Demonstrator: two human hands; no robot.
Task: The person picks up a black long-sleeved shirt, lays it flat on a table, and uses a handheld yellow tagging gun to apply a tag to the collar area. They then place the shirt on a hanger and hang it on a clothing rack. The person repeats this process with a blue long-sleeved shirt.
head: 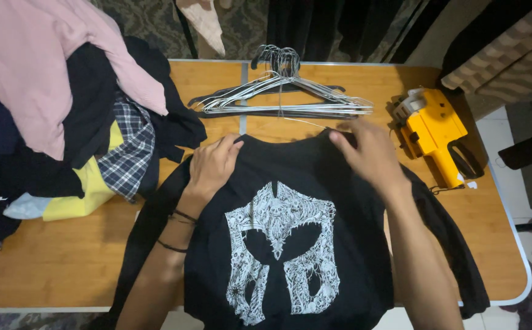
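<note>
In the head view, a black T-shirt (290, 238) with a white skull-like print is spread across the near middle of the wooden table (46, 263), and its far edge is pressed flat under the left hand (212, 166) and the right hand (370, 153), fingers laid loosely together with nothing pinched. Just beyond the hands a bunch of wire hangers (284, 98) is seen, a yellow price-label gun (434, 134) is set to the right, and a heap of clothes (64, 110) is piled at the left.

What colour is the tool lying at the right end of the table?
Yellow, with black parts: the handheld tool shows best in the head view.
</note>
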